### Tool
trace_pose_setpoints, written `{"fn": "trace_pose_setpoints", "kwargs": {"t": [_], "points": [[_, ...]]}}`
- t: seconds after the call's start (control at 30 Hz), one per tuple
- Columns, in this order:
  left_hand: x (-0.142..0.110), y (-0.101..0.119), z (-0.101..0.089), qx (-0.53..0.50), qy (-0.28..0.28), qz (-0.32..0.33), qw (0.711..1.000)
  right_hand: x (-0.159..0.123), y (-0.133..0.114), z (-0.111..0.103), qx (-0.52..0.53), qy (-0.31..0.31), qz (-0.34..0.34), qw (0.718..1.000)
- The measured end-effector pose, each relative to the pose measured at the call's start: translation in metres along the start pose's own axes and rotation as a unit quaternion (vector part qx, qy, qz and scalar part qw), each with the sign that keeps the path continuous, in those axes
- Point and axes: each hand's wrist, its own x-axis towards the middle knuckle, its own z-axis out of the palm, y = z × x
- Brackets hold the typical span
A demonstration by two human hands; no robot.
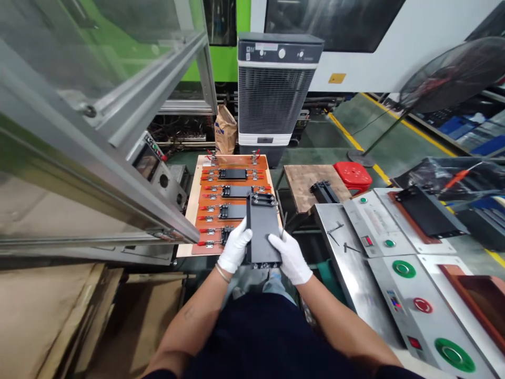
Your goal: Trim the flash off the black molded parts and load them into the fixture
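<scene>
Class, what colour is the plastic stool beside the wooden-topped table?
Red; the plastic stool shows best in the head view.

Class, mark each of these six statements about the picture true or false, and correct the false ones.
1. The left hand and right hand both hold a black part. True.
2. Both hands are bare. False: they wear white gloves.
3. A paper bag stands beside the air cooler. True.
4. The paper bag is bright green. False: it is brown.
5. A red stool is beside a wooden table. True.
6. The wooden table bears nothing. False: a second black part lies on it.
</scene>
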Motion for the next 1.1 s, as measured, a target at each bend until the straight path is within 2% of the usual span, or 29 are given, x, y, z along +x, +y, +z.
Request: {"fn": "trace_pose_setpoints", "kwargs": {"t": [0.17, 0.27, 0.33, 0.4, 0.5, 0.67, 0.83, 1.1], "points": [[-0.015, 0.015, 0.011, 0.033, -0.023, -0.024, 0.999, -0.001, -0.015, 0.005, 0.035, 0.036, -0.021, 0.999], [-0.023, 0.026, 0.012, 0.151, -0.013, -0.01, 0.988, -0.001, -0.021, 0.008, 0.05, 0.043, -0.028, 0.997], [-0.029, 0.033, 0.014, 0.261, -0.013, 0.033, 0.965, -0.002, -0.024, 0.013, 0.066, 0.053, -0.025, 0.996], [-0.034, 0.04, 0.017, 0.345, -0.04, 0.075, 0.935, -0.003, -0.028, 0.018, 0.083, 0.069, -0.021, 0.994], [-0.043, 0.046, 0.021, 0.424, -0.079, 0.107, 0.896, -0.006, -0.032, 0.026, 0.105, 0.078, -0.027, 0.991], [-0.05, 0.045, 0.013, 0.514, -0.083, 0.124, 0.844, -0.007, -0.034, 0.032, 0.111, 0.082, -0.036, 0.99], [-0.047, 0.04, 0.008, 0.533, -0.03, 0.099, 0.84, -0.006, -0.031, 0.035, 0.083, 0.11, -0.059, 0.989], [-0.043, 0.036, 0.025, 0.517, -0.034, 0.135, 0.844, -0.003, -0.028, 0.037, 0.077, 0.125, -0.079, 0.986]]}}
